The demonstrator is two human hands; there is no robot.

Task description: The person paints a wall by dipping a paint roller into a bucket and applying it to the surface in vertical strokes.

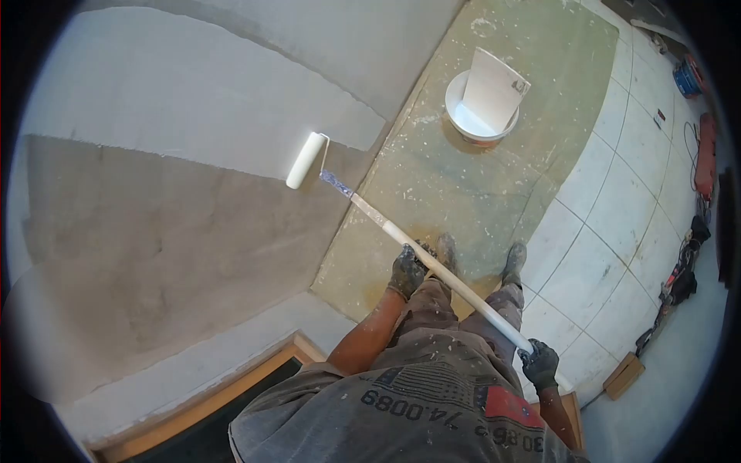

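A long pole slants across my body, with a white paint roller at its far end, beside the partly painted wall. Near the pole's middle, my left hand, in a dark glove, is closed around it. Lower down, by the pole's near end, my right hand, gloved too, grips it. A white bucket stands on the floor ahead, holding white paint and a pale flat board that leans upright in it.
A greenish, paint-spotted sheet covers the floor along the wall, with white tiles to its right. Cables and a red tool lie at the far right, near a blue bucket and a wooden block. A wooden frame is at lower left.
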